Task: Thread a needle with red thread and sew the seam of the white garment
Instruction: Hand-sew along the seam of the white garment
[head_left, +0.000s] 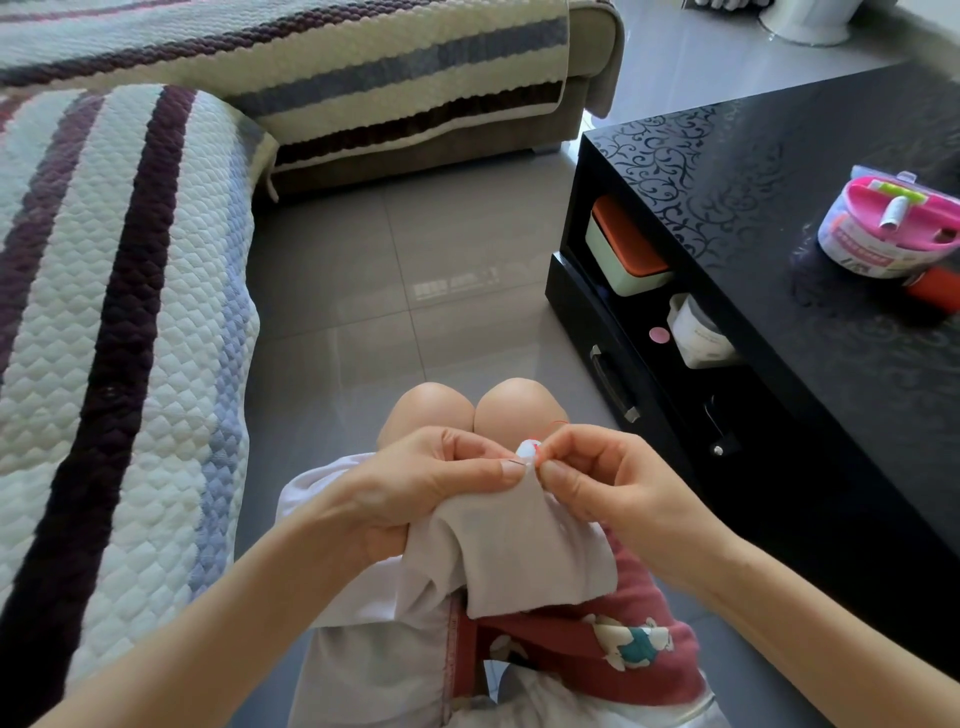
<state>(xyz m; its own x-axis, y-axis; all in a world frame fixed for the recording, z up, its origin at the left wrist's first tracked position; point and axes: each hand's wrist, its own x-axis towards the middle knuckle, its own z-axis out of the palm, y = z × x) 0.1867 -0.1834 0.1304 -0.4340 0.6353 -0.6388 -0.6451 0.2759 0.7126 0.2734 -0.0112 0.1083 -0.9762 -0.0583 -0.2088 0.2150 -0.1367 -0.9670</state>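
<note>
Since a strand of red thread (558, 423) loops up from the cloth and the needle (517, 462) lies in the fold, the threading looks done and the sewing under way. Both sit at lower centre of the frame, just below the person's bare knees (467, 410).

The white garment (519, 540) drapes over the lap. Its upper edge is bunched into a small fold between the two hands. The left hand (415, 488) grips the cloth, thumb and forefinger pressed together on the fold, the lower fingers (387, 543) curled round the hanging fabric. The needle shows only as a short dark sliver at the tip of that thumb. The right hand (613, 483) pinches the fold from the other side, thumb on the cloth, with the thread running by its forefinger. Which hand actually steers the needle cannot be told.

How many stitches are in is hidden by the fingers. I judge the seam to be at an early or middle stitch, with the rest of the run and the knotting left.

A pink sewing kit (893, 223) stands on the black desk (753, 171) at the right edge.
</note>
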